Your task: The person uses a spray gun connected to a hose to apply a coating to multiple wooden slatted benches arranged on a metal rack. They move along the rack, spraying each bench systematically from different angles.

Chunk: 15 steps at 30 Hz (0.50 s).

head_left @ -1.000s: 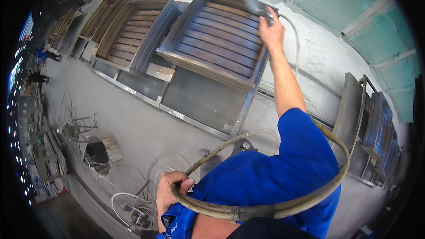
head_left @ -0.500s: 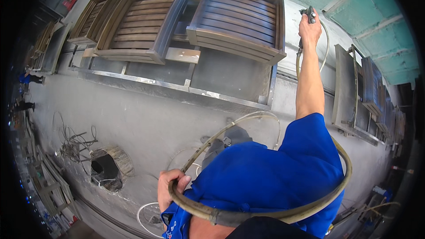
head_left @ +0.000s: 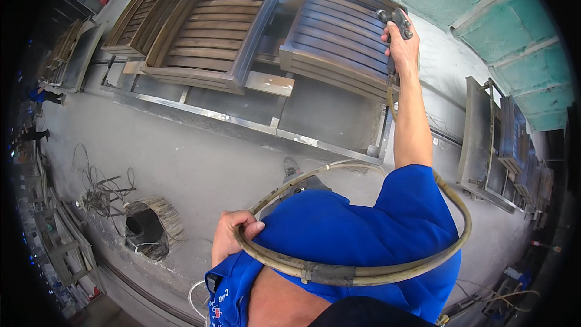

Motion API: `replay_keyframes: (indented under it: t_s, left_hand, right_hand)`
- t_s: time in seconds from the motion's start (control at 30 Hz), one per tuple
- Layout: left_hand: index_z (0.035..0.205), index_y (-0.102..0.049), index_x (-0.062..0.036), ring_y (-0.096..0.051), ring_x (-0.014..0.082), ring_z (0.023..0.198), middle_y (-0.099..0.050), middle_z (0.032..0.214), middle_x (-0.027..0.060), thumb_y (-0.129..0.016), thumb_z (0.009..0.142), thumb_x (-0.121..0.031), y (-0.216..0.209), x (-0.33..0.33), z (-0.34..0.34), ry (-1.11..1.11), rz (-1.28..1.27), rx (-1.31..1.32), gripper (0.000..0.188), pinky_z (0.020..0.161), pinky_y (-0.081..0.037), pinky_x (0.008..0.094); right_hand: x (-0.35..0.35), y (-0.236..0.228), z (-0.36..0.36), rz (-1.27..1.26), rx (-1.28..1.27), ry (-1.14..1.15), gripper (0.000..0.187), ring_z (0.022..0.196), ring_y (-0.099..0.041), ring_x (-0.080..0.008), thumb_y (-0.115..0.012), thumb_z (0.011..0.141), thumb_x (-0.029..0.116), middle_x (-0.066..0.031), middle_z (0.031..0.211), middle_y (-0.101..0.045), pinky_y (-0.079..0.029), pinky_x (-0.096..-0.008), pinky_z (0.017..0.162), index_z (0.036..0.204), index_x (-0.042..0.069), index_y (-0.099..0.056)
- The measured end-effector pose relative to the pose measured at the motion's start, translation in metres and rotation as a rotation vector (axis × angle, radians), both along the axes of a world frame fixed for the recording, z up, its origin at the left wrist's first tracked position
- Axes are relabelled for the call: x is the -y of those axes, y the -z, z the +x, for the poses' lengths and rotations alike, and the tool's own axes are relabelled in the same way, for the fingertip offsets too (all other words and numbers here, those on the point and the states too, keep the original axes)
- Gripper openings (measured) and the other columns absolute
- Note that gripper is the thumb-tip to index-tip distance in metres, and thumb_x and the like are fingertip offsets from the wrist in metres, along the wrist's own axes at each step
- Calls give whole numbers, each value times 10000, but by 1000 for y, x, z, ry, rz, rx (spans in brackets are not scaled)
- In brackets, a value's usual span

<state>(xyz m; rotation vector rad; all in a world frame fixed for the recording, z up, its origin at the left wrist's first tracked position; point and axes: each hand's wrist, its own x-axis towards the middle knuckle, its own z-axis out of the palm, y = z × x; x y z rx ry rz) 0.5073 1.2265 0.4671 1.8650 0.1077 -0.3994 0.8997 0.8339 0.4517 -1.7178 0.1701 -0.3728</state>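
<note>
My right hand [head_left: 402, 41] is closed round a dark spray gun [head_left: 396, 22], with the arm stretched out ahead. The gun is over the right end of a slatted wooden crate [head_left: 339, 15], whose slats look bluish and hazy. A hose runs down from the gun's grip along my forearm. Near my waist my left hand [head_left: 235, 233] is wrapped round a thick yellowish hose [head_left: 387, 274], which loops across the front of my blue shirt and has a dark taped joint in it.
More slatted crates [head_left: 212, 30] stand left of this one on a long metal-framed platform [head_left: 224, 120]. Another loaded rack [head_left: 484, 139] is at the right, beneath a greenish wall [head_left: 484, 6]. On the floor at left are a round, open-topped bin [head_left: 151, 227] and tangled cables [head_left: 100, 191].
My right hand with the spray gun has moved left, from beyond the crate's right edge to over its right end. The view has shifted slightly. My left hand still holds the hose.
</note>
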Motion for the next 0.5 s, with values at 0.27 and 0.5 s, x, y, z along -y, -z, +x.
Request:
replay_keyframes:
  t_s: [0.27,0.5]
  left_hand:
    - [674,-597,-15,-452,189,496,-504,533,86,-820,881,-232,4,-7,31,41,96,-64,373,499,-364,389]
    - [707,-588,-14,-457,166,530,-501,557,67,-794,915,-234,-15,-20,8,-192,71,-70,367,513,-360,384]
  right_hand:
    - [-72,-9,58,-87,99,-180,521,692,-649,-70,-711,966,210,-7,889,-709,-491,-233,486,1475,182,-598]
    - [-141,-11,4,-66,57,-337,510,737,-657,-68,-715,972,195,3,892,-696,-465,-235,480,1469,162,-604]
